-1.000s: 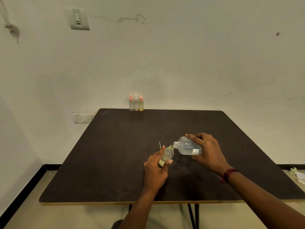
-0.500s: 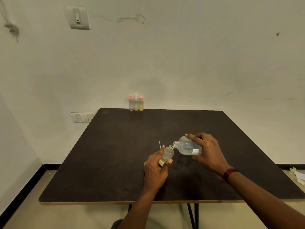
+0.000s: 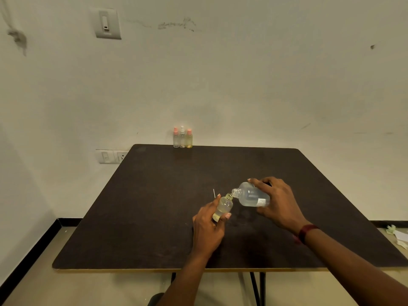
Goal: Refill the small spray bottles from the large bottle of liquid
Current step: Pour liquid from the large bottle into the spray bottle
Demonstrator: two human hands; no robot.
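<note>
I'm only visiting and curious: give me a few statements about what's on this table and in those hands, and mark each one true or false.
1. The right hand holds the large bottle tilted, its neck at the small bottle's mouth. True.
2. The left hand holds the small bottle with its spray cap on. False: its mouth is open and uncapped.
3. Three spray bottles stand at the table's far edge. True.
4. All three have pink caps. False: only the outer two are pink; the middle one is whitish.
</note>
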